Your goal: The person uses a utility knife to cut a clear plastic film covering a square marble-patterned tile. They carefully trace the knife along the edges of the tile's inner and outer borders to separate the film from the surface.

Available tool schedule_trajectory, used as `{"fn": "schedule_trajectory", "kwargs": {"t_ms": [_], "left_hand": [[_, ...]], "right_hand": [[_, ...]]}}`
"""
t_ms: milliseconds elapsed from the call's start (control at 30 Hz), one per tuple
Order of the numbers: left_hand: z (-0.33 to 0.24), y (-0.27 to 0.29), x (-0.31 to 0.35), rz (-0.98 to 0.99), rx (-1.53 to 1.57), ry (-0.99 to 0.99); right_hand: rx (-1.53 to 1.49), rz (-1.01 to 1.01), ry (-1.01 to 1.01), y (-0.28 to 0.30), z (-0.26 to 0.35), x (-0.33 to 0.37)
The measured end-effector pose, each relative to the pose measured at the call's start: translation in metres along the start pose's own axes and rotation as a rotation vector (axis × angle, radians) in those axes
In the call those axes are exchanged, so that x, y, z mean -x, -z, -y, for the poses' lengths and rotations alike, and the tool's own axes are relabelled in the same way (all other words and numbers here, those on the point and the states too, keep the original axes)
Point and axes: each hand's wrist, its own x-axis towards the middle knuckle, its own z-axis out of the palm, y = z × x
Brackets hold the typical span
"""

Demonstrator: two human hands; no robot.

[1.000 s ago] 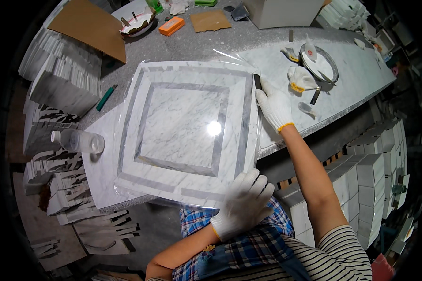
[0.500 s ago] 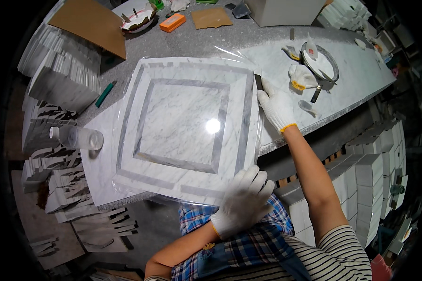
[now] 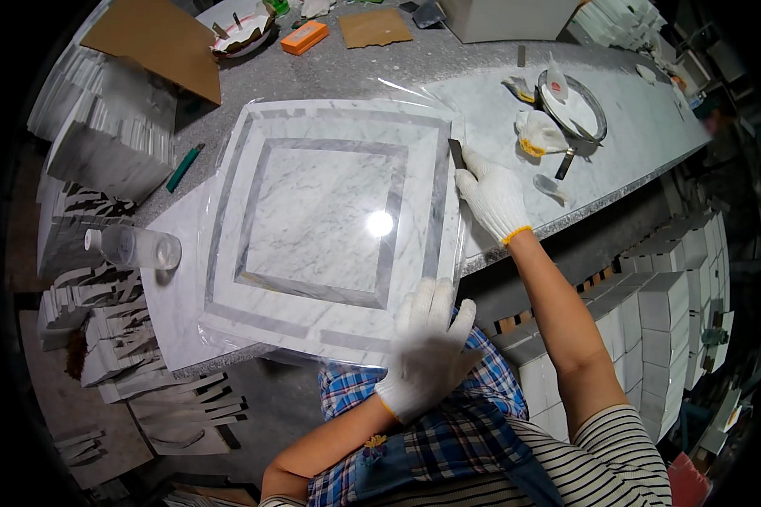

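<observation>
Left white-gloved hand (image 3: 431, 348) advances, spread | right hand (image 3: 492, 198) pinches flat black strip (image 3: 456, 152) | square grey-banded marble panel (image 3: 321, 221) likely heavy, brittle; hold edges

Pretty sure this was a workshop, stone or tile by the look of it. A patterned marble panel (image 3: 321, 211) lay over a speckled grey bench (image 3: 309, 76), thin pale pieces (image 3: 101, 152) were stacked on edge at the left, and boxy white stacks (image 3: 661, 325) filled the lower right. Also a round dark tub (image 3: 601, 117) of white stuff (image 3: 568, 110) near a loose work glove (image 3: 544, 127).
</observation>
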Motion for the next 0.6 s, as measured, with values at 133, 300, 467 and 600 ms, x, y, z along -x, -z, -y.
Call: {"fn": "schedule_trajectory", "kwargs": {"t_ms": [133, 300, 467, 600], "left_hand": [[0.0, -0.003, 0.0, -0.029, -0.016, -0.024], [-0.001, -0.005, -0.002, -0.058, -0.015, -0.035], [-0.002, -0.006, -0.002, -0.065, -0.01, -0.038], [-0.002, -0.006, -0.002, -0.066, -0.002, -0.044]], "right_hand": [[-0.05, 0.008, 0.031, -0.001, -0.005, 0.002], [-0.095, 0.052, 0.017, -0.001, -0.007, 0.003], [-0.078, 0.045, 0.063, 0.001, -0.01, 0.009], [-0.118, 0.073, 0.039, 0.004, -0.009, 0.016]]}}
